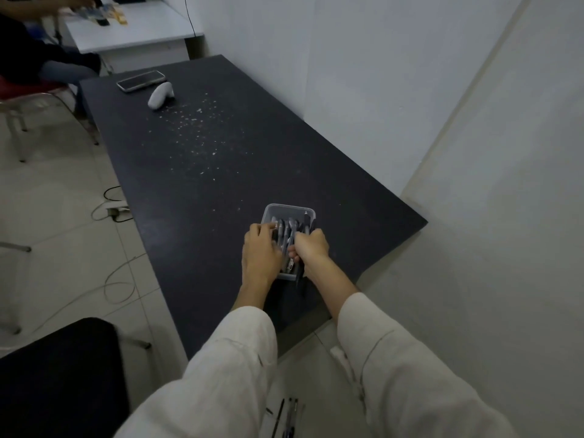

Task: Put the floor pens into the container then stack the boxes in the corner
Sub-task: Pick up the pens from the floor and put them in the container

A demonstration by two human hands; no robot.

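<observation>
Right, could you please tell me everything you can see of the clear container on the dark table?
The container is a rectangular tub of clear plastic with rounded corners, lidless, standing upright toward the near end of the dark table. Dark pens fill it, some jutting over its near edge. The left hand lies against its left side; the right hand grips pens at its right.

Both arms reach out ahead of me, hands close side by side.
My left hand [262, 252] lies palm down, fingers stretched forward and only lightly bent; its cream long sleeve [227, 352] ends short of the wrist. My right hand [311, 248] makes a fist, knuckles up, fingers curled round a bundle of dark slim pens [301, 281], forearm bare up to its cream cuff.
</observation>
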